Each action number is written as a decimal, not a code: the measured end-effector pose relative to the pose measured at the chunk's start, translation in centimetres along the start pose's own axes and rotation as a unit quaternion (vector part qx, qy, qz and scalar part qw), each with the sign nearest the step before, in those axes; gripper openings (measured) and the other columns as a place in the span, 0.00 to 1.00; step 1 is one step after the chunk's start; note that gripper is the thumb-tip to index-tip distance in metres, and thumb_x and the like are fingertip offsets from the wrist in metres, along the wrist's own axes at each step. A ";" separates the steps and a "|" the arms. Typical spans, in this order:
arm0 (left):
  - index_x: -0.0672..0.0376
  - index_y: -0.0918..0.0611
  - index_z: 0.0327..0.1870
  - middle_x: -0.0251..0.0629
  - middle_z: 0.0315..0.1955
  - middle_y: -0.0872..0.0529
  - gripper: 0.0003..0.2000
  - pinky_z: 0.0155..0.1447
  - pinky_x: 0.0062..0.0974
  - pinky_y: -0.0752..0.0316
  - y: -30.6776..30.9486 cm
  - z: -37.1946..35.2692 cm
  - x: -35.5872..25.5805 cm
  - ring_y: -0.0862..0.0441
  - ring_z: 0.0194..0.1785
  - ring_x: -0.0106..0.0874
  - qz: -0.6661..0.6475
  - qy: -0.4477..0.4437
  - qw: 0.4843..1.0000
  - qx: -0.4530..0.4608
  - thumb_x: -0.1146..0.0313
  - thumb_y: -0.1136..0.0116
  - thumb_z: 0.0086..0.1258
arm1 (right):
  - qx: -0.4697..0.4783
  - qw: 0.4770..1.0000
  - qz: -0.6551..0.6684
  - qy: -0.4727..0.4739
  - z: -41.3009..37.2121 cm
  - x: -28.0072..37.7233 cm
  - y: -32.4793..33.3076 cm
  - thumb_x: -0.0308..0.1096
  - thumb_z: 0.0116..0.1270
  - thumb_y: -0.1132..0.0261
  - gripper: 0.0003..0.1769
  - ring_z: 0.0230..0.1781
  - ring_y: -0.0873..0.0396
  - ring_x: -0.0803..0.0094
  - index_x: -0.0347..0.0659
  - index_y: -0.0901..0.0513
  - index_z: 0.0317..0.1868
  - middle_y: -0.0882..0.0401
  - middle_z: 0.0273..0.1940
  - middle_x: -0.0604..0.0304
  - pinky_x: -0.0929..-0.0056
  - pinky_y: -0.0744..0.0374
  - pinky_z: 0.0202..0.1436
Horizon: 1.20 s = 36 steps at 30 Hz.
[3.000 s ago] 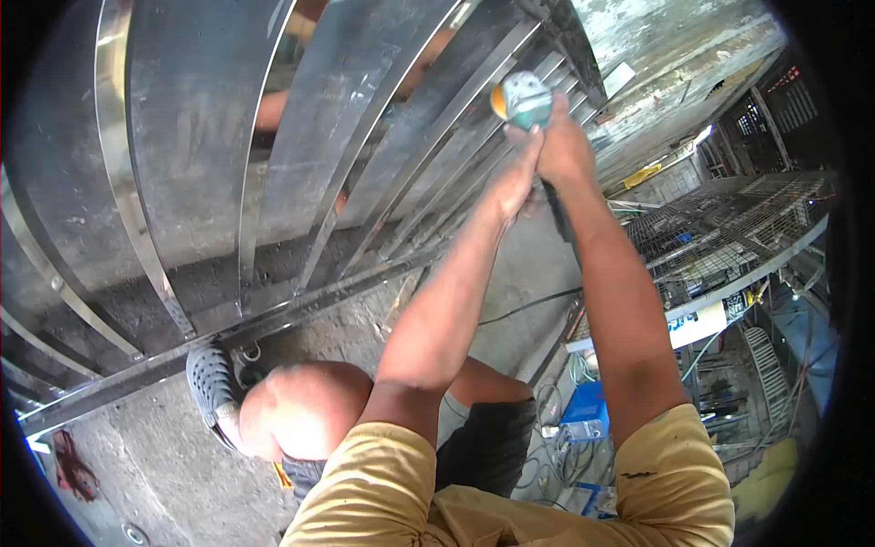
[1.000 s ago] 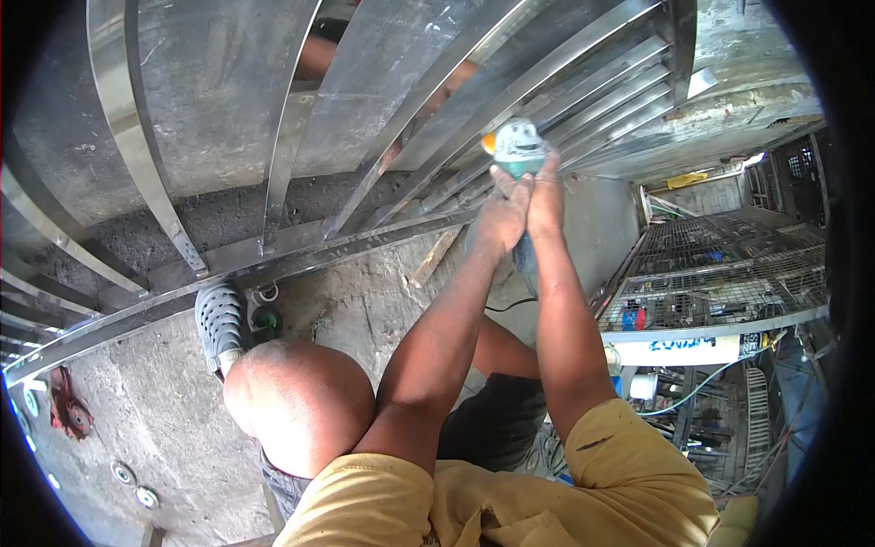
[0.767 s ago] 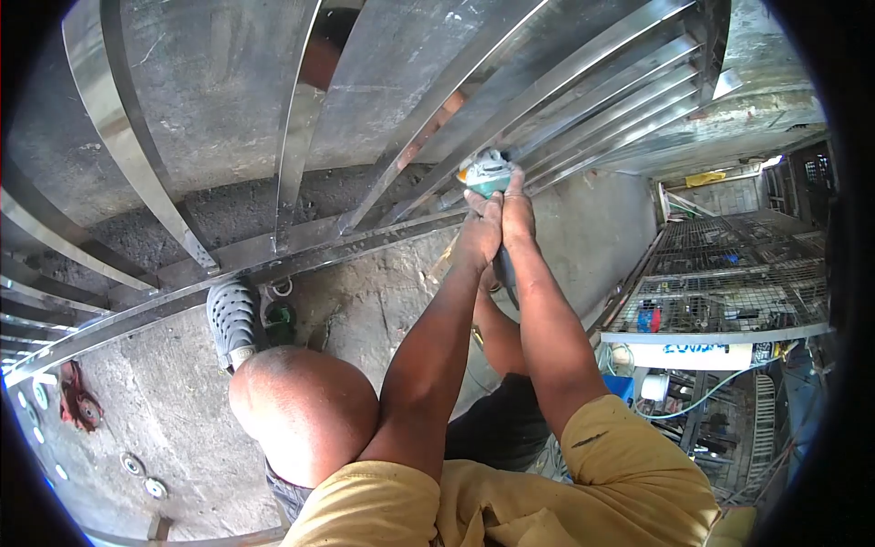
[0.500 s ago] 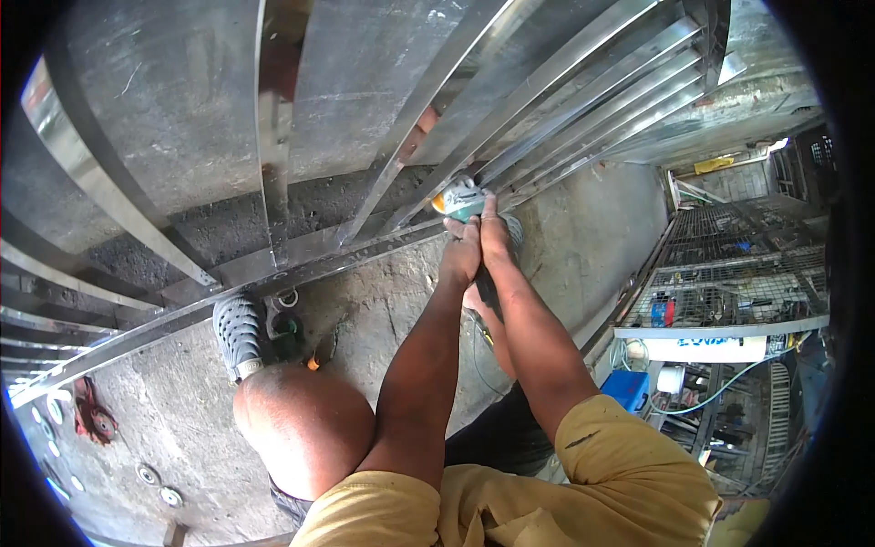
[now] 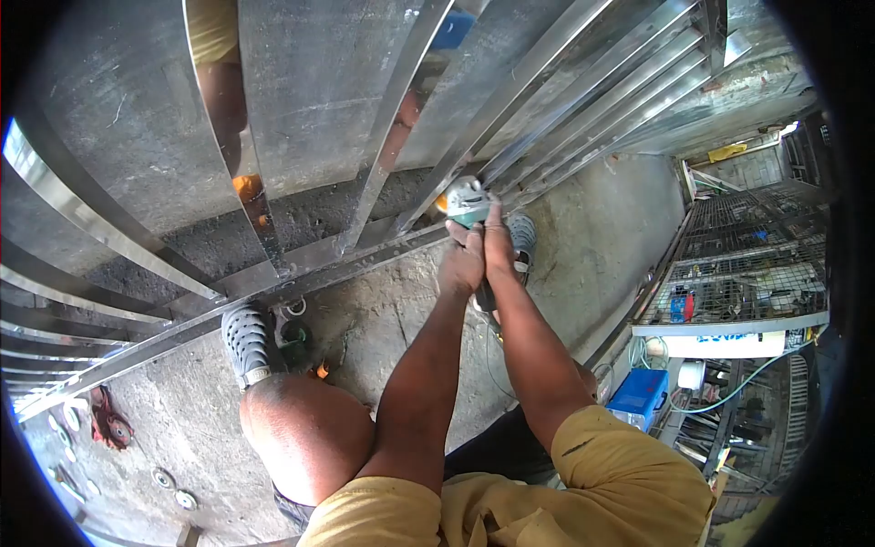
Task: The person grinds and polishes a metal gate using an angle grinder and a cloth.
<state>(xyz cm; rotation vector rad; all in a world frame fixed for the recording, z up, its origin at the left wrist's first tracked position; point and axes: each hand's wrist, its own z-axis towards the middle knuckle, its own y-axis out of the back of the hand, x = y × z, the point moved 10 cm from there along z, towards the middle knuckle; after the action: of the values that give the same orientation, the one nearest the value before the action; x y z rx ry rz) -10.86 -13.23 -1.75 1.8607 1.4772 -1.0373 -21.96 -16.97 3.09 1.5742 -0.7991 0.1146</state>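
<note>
Both of my hands hold an angle grinder point(image 5: 468, 201) with a silver head, a green body and a dark handle end. My left hand point(image 5: 463, 260) is wrapped round its near side, and my right hand point(image 5: 497, 239) grips it from the right, with a finger stretched along the head. An orange glow shows at the grinder's left edge. The tool is against the lower rail point(image 5: 319, 264) of a metal frame, where the shiny upright bars point(image 5: 387, 137) join it. The disc itself is hidden from view.
Grey shoes point(image 5: 248, 342) stand beside the rail. Loose discs point(image 5: 164, 478) and a red object point(image 5: 111, 421) lie on the concrete floor at the left. A wire-mesh rack point(image 5: 747, 264), a blue box point(image 5: 640, 397) and a hose are at the right. A thin cable runs near my arms.
The view has shifted slightly, and more of the right shoe now shows. My hands still hold the grinder at the rail. Reflections in the bars have changed.
</note>
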 end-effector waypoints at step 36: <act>0.56 0.34 0.75 0.42 0.66 0.24 0.41 0.68 0.37 0.28 -3.9 0.7 -2.2 0.25 0.66 0.37 -0.532 -0.051 0.825 0.185 0.29 0.63 0.75 | -0.025 0.940 -0.336 0.063 -2.8 8.9 3.4 0.43 0.70 0.39 0.43 0.58 0.21 0.42 0.55 0.52 0.80 0.23 0.59 0.37 0.51 0.23 0.62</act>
<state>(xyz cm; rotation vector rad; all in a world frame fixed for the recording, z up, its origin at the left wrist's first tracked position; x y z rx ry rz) -14.96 -13.98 -0.15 1.0222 2.4375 -1.9826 -16.08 -17.95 11.01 1.6921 -0.1337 -0.2977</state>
